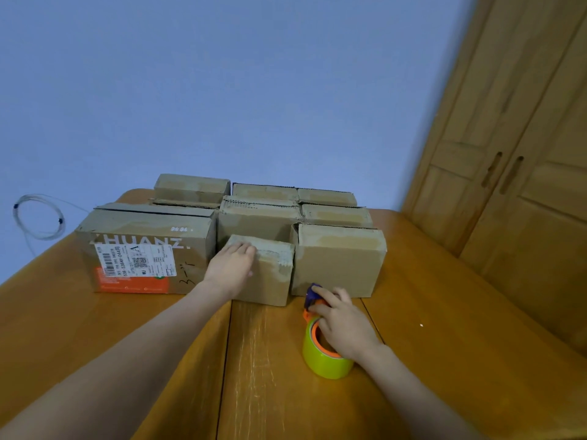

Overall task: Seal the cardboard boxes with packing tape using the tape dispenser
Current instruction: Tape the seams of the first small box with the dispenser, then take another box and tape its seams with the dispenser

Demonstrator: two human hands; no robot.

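- Right hand (341,325), at 5 o'clock: its fingers (320,309) are curled over the top of the dispenser (322,341), gripping it near the purple-and-orange head; the green tape roll (327,363) under the palm stands on the table (444,312).
- Left hand (233,266), at 7 o'clock of the centre: its fingers (246,249) lie together, bent over the top left edge of the small box (270,277), palm against that box's left corner.
- Small box stands at the front, touching the boxes behind it, with pale tape across its top edge.
- Labelled box (146,249) is at its 9 o'clock, plain box (338,262) at its 3 o'clock, just beyond the dispenser.
- More boxes (263,214) are packed behind, at 12 o'clock.
- Wire coil (38,217) hangs on the wall at 9 o'clock; cupboard doors (508,154) at 3 o'clock.
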